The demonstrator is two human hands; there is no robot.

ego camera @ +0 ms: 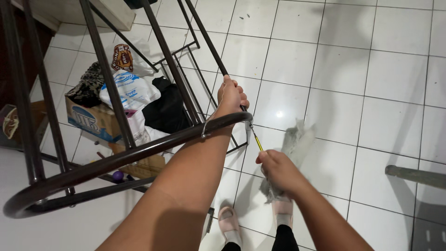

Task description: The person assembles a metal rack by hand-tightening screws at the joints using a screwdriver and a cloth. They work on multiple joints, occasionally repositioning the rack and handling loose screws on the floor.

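A cardboard box (93, 122) on the white tiled floor (353, 69), white plastic bags (131, 89), black cloth (168, 109), a purple ball (118, 175)

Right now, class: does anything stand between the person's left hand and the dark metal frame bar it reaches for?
Nothing visible: the left hand already grips the dark metal frame bar, fingers wrapped around it.

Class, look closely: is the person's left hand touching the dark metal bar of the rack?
Touching. The head view shows the left hand with its fingers wrapped around the dark metal bar, no gap visible.
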